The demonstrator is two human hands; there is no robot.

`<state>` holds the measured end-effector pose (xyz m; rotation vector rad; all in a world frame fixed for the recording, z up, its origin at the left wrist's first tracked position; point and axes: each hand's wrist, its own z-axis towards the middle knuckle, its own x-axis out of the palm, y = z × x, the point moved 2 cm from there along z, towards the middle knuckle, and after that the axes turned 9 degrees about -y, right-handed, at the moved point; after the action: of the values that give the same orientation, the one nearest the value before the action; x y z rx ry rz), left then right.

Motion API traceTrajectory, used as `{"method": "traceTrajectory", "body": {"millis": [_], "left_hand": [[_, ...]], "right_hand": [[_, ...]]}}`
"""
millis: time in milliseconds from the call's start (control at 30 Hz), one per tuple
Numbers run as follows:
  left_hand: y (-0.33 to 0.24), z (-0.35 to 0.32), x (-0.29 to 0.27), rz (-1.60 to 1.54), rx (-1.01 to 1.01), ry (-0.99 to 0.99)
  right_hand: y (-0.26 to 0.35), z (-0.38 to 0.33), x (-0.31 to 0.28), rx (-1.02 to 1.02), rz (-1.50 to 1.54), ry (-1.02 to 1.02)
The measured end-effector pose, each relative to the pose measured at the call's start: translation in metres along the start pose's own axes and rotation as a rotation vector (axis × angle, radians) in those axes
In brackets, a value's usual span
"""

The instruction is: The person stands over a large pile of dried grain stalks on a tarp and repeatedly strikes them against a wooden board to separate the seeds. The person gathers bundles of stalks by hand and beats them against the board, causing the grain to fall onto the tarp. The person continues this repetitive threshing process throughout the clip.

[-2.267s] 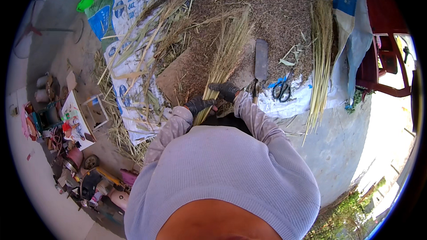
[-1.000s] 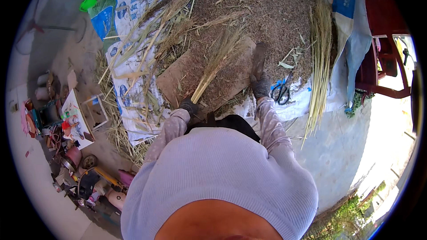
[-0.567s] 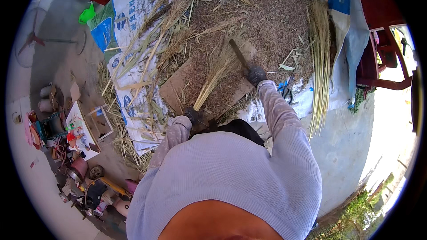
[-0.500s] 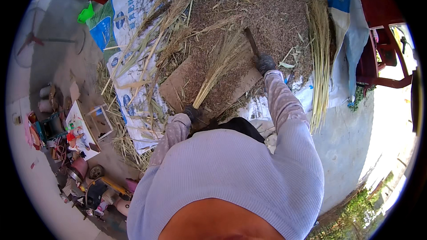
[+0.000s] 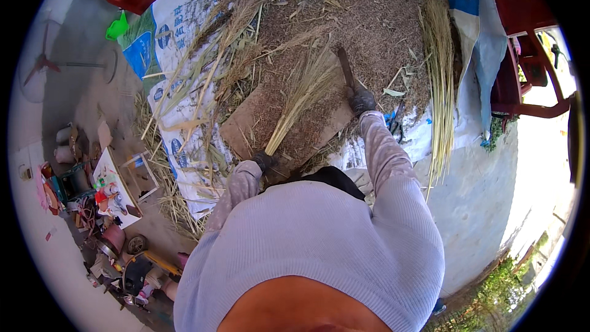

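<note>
My left hand, in a dark glove, is closed round the stalk ends of a bundle of seed-headed stalks. The bundle slants away to the right, its bushy heads fanned over a brown board strewn with seed. My right hand, also gloved, grips a long, narrow, dark blade-like tool. The tool points away from me, beside the heads at their right; whether it touches them I cannot tell. Reddish-brown loose seed lies thickly beyond both hands.
Another stalk bundle lies at the right on the sacking. Loose stalks cover the left side of the white sacks. Dark red furniture stands at the far right. A small dark tool lies right of my right forearm.
My right hand has come slightly nearer to me and left, drawing the blade-like tool along. My left hand keeps its hold on the stalk bundle, nearly still.
</note>
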<state>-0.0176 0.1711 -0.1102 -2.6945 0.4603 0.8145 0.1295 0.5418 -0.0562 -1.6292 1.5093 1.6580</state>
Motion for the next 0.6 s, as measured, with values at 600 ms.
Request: {"method": "traceTrajectory", "body": {"millis": [600], "left_hand": [[-0.015,-0.016,-0.002,0.015,-0.004,-0.028]], "right_hand": [[0.014,-0.041,-0.013,-0.309,0.003,0.022]]}}
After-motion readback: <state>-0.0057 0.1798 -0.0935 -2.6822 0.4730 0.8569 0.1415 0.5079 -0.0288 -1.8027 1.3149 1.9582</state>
